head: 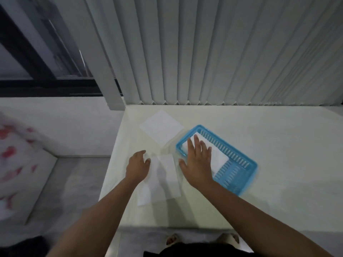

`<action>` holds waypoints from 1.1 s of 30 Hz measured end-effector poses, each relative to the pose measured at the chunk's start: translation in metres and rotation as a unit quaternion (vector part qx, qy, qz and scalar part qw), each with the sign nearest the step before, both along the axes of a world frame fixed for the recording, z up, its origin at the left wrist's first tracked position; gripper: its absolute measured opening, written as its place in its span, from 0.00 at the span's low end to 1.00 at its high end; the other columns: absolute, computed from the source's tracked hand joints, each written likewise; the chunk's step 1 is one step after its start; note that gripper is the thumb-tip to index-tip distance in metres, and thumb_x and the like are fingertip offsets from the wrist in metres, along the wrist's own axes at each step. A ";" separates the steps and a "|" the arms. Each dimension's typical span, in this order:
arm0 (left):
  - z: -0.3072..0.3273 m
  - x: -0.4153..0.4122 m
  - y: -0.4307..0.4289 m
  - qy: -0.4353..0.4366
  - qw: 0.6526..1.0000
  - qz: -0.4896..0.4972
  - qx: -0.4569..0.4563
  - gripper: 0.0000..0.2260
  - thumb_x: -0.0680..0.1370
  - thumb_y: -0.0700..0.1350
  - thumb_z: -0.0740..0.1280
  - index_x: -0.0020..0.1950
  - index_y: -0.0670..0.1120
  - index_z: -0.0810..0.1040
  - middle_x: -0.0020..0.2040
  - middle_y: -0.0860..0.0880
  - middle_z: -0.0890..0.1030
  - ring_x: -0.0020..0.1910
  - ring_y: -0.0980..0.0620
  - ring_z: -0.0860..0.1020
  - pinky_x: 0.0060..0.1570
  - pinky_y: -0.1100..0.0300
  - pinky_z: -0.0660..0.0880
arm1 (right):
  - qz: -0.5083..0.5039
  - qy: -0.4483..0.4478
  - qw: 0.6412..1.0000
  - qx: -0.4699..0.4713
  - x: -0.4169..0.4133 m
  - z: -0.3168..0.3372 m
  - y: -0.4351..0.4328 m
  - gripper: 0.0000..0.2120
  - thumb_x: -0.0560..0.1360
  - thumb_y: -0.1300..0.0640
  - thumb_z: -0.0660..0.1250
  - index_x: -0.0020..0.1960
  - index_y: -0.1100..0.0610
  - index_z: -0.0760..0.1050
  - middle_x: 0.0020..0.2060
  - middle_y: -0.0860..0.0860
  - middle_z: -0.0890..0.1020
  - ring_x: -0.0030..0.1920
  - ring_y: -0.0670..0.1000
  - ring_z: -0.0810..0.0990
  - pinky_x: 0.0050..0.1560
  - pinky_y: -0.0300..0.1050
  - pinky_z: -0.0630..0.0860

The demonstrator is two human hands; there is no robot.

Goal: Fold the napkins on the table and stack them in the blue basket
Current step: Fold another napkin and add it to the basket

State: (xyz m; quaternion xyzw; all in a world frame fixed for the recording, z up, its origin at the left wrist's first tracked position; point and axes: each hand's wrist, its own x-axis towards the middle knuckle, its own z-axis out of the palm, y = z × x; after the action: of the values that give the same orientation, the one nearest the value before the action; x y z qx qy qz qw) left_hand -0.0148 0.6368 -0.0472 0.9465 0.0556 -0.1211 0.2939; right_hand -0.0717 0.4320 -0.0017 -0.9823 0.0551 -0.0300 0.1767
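Observation:
A blue slotted basket (239,169) lies at an angle on the white table (278,145). A folded white napkin (219,158) rests inside its left half. My right hand (198,162) hovers flat, fingers spread, over the basket's near-left rim and that napkin, holding nothing. Another white napkin (163,180) lies partly folded near the table's left front. My left hand (138,166) is at its upper-left corner, fingers curled on the edge. A third napkin (161,128) lies flat and unfolded behind, left of the basket.
Vertical blinds (222,52) hang along the table's back edge. The table's left edge drops to the floor (74,173). A white and red patterned cloth (13,154) is at far left. My feet (172,239) show below the front edge.

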 end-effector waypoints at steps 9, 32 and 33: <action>-0.008 -0.020 0.045 -0.005 0.994 -0.049 0.101 0.22 0.79 0.48 0.61 0.72 0.47 0.66 0.72 0.47 0.68 0.70 0.44 0.66 0.67 0.50 0.67 | 0.158 0.124 0.973 -0.112 0.040 -0.047 0.054 0.33 0.79 0.47 0.54 0.78 0.58 0.45 0.78 0.56 0.46 0.77 0.59 0.44 0.76 0.60 0.40; -0.010 -0.002 0.030 -0.067 0.992 -0.087 0.059 0.08 0.78 0.45 0.63 0.53 0.49 0.80 0.54 0.50 0.78 0.54 0.49 0.75 0.51 0.54 0.77 | 0.192 0.122 0.947 -0.228 0.052 -0.043 0.049 0.11 0.78 0.54 0.60 0.58 0.53 0.73 0.59 0.53 0.78 0.67 0.58 0.68 0.72 0.68 0.39; -0.009 -0.003 0.032 -0.080 0.992 -0.080 0.049 0.08 0.78 0.45 0.63 0.52 0.48 0.81 0.54 0.50 0.78 0.54 0.49 0.75 0.51 0.54 0.76 | 0.198 0.116 0.947 -0.225 0.052 -0.042 0.047 0.11 0.78 0.54 0.60 0.59 0.53 0.73 0.59 0.53 0.78 0.67 0.57 0.68 0.72 0.68 0.38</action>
State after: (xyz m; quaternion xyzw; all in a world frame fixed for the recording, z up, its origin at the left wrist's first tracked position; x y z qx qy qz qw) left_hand -0.0174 0.6684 -0.0563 0.9678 -0.0381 -0.0652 0.2403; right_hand -0.0202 0.4793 -0.0437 -0.9843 -0.1285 0.1085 -0.0545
